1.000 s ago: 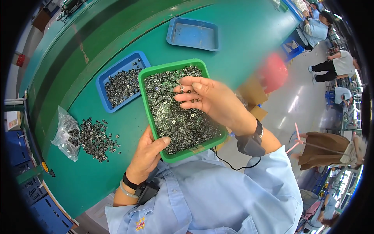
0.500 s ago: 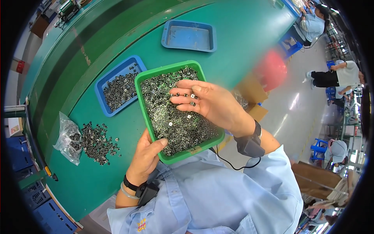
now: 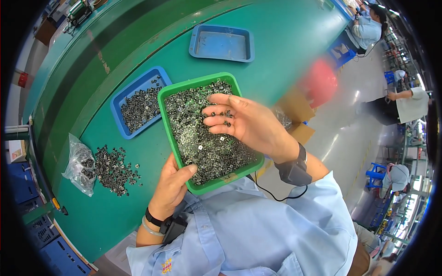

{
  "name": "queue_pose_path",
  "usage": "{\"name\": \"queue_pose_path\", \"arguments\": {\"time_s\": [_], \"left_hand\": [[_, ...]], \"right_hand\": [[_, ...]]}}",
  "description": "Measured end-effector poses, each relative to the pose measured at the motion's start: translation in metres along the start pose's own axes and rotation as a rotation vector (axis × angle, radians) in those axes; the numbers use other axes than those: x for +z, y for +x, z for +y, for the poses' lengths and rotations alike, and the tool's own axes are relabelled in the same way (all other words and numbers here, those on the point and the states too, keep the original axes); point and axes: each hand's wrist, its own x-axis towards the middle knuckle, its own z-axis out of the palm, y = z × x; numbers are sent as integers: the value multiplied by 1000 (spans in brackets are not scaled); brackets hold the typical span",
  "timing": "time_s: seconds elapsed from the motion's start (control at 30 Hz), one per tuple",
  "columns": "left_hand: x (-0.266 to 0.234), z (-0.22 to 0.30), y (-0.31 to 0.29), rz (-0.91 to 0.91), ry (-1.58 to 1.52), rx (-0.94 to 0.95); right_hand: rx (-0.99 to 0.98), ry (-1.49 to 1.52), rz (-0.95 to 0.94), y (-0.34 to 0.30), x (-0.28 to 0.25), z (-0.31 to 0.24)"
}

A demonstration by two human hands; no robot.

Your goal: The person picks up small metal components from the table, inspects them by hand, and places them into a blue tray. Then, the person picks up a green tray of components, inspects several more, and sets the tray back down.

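A green tray (image 3: 168,130) full of small square black-and-silver parts (image 3: 198,99) is held tilted before me, its near end close to my blue shirt. My left hand (image 3: 172,181) grips the tray's near left edge, the thumb over the rim and the fingers hidden beneath. Above the parts, my right hand (image 3: 244,120) is turned palm up with its fingers stretched out. Several of the small parts rest on those fingers. Left of the green tray, a blue tray (image 3: 120,120) holds more such parts, and the green tray covers its near right corner.
A loose pile of parts (image 3: 115,170) lies on the green table (image 3: 138,207), beside a clear plastic bag (image 3: 79,165). Another blue tray (image 3: 222,43) stands farther back. To the right are a cardboard box (image 3: 297,106), a red rounded object (image 3: 320,83) and people at a distance.
My hands and the green tray keep nearly the same place. The parts on my right fingers have shifted slightly. A person in the background at right has moved.
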Motion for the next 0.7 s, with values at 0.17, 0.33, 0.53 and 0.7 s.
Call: {"name": "queue_pose_path", "arguments": {"time_s": [0.17,0.33,0.53,0.7], "left_hand": [[-1,-2,0,19,-12,6],[0,-3,0,32,-6,16],[-3,-4,0,9,-2,17],[-3,-3,0,0,-7,14]], "right_hand": [[-7,28,-29,0,-4,2],[-21,-18,-25,-3,-2,2],[-45,7,-10,-2,0,2],[-60,-16,-15,-3,3,2]]}}
